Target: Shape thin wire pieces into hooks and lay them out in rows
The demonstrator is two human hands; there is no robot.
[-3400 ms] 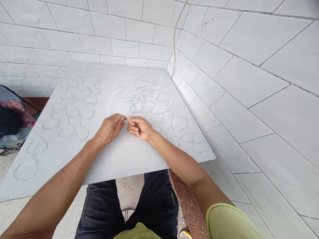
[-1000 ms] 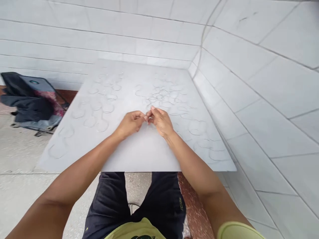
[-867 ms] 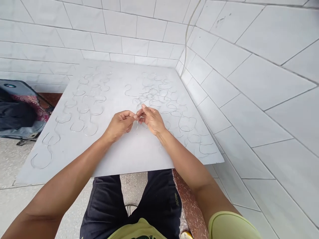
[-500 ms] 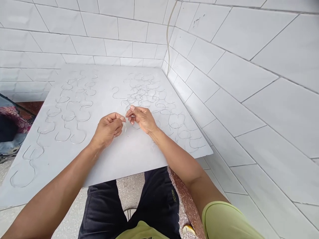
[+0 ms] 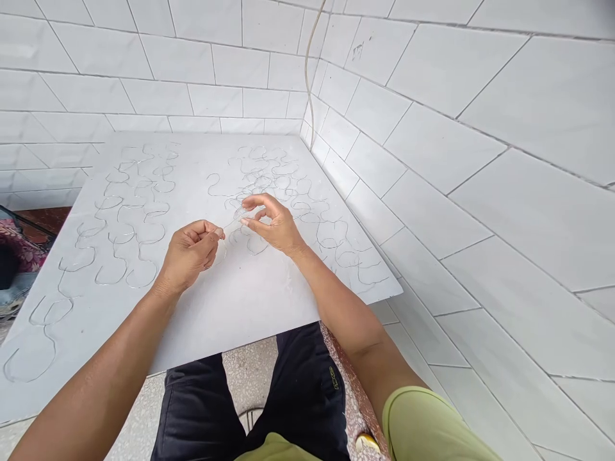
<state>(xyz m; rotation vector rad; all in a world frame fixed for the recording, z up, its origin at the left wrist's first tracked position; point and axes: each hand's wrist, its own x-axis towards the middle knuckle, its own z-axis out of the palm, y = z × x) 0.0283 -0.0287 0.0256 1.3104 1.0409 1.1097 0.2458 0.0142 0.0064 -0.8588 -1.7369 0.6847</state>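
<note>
Between the thumb and index finger of my left hand (image 5: 191,251) is a thin curved wire (image 5: 225,250). Its loop hangs below the fingertips, and a faint straight length runs up toward my right hand (image 5: 277,225). The right thumb and index finger are spread apart beside that end; no grip on the wire shows. Both hands are above a white board (image 5: 250,288). Beyond the right hand lies a tangled heap of bent wires (image 5: 259,182). To the left, S-shaped wires (image 5: 115,237) are spread out in rough rows.
White tiled walls (image 5: 394,153) border the board at the back and right. A pale cable (image 5: 307,77) hangs in the corner. My legs (image 5: 192,397) are under the front edge, with a small yellow-rimmed object (image 5: 368,443) at lower right. Patterned cloth (image 5: 29,246) lies far left.
My right thumb and index finger have spread apart and moved off from the left fingertips. The left hand has shifted slightly left in the picture, still pinching the wire. The view has turned a little.
</note>
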